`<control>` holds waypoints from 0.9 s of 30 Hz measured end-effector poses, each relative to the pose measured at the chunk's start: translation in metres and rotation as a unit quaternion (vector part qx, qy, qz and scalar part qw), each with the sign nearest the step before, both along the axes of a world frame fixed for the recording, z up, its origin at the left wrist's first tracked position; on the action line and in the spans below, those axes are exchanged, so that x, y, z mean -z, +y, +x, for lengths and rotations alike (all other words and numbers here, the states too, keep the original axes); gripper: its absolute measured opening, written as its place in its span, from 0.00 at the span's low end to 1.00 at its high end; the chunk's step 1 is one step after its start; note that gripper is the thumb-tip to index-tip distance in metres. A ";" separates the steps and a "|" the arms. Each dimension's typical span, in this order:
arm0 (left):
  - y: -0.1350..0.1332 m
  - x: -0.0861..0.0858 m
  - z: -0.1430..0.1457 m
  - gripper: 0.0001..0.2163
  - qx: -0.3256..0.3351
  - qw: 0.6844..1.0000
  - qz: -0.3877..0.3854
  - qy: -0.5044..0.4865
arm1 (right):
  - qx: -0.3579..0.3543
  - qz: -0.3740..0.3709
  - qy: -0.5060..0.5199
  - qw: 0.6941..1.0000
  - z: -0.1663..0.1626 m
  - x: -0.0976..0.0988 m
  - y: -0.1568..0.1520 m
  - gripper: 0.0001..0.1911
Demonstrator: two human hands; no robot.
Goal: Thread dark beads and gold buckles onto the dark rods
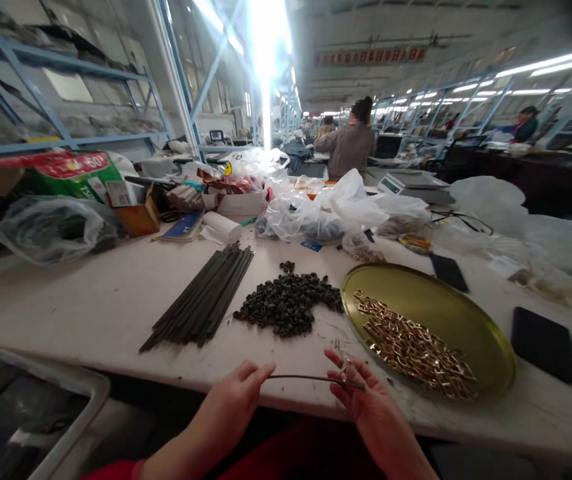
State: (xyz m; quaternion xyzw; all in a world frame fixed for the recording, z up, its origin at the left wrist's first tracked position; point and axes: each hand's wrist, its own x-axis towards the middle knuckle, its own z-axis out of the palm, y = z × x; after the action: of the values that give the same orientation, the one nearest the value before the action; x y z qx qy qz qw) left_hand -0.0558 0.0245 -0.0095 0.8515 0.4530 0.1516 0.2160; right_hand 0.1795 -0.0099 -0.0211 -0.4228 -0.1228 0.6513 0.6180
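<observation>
Between my hands, over the table's front edge, runs a thin dark strap (299,377). My left hand (233,403) pinches one end of it between thumb and fingers. The other end lies in my right hand (373,410), whose curled fingers also hold a small gold buckle (345,367) at the strap. Whether the strap passes through that buckle I cannot tell. Beyond my hands a heap of small black loops (289,303) lies in the middle, with a bundle of dark straps (201,293) to its left. On the right, a gold tray (446,300) bears a pile of gold buckles (411,343).
Clear plastic bags (326,210) and a paper roll (221,227) line the table's far side. Two dark flat pads (543,343) sit right of the tray. A white bin (91,400) stands below the left edge. A person (353,147) is farther back.
</observation>
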 end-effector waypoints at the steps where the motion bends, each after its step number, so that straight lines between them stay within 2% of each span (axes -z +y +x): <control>1: -0.008 0.007 0.000 0.21 -0.005 1.000 0.016 0.011 | 0.004 -0.006 0.019 1.000 0.001 0.000 -0.002 0.12; 4: -0.017 0.023 -0.003 0.22 -0.017 0.997 0.070 0.037 | 0.018 -0.032 0.061 0.997 0.003 0.007 -0.003 0.11; 8: -0.022 0.035 -0.005 0.23 -0.012 0.988 0.143 0.059 | 0.049 -0.061 0.089 0.993 0.007 0.020 0.001 0.10; 11: -0.027 0.040 0.001 0.22 -0.005 0.988 0.142 0.063 | 0.076 -0.065 0.069 0.993 0.009 0.023 0.005 0.12; 13: -0.030 0.039 0.009 0.19 0.001 0.996 0.080 0.050 | 0.099 -0.055 0.019 0.993 0.008 0.022 0.008 0.12; 16: -0.033 0.030 0.020 0.16 0.001 0.997 -0.076 -0.009 | 0.131 -0.038 -0.082 0.987 0.002 0.020 0.011 0.14; 20: -0.034 0.014 0.027 0.14 -0.022 0.959 -0.271 -0.073 | 0.116 -0.051 -0.089 0.988 -0.003 0.022 0.016 0.17; 23: -0.035 0.010 0.027 0.14 -0.038 0.945 -0.315 -0.083 | 0.110 -0.061 -0.075 0.989 -0.004 0.023 0.017 0.18; 27: -0.036 0.012 0.028 0.14 -0.032 0.952 -0.294 -0.074 | 0.100 -0.060 -0.066 0.991 -0.005 0.022 0.016 0.19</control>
State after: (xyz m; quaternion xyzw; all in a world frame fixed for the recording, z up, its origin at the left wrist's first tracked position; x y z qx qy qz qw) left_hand -0.0277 -0.0110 -0.0219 0.7218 0.4874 0.0815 0.4845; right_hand 0.1743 0.0061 -0.0432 -0.5112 -0.0806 0.5632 0.6442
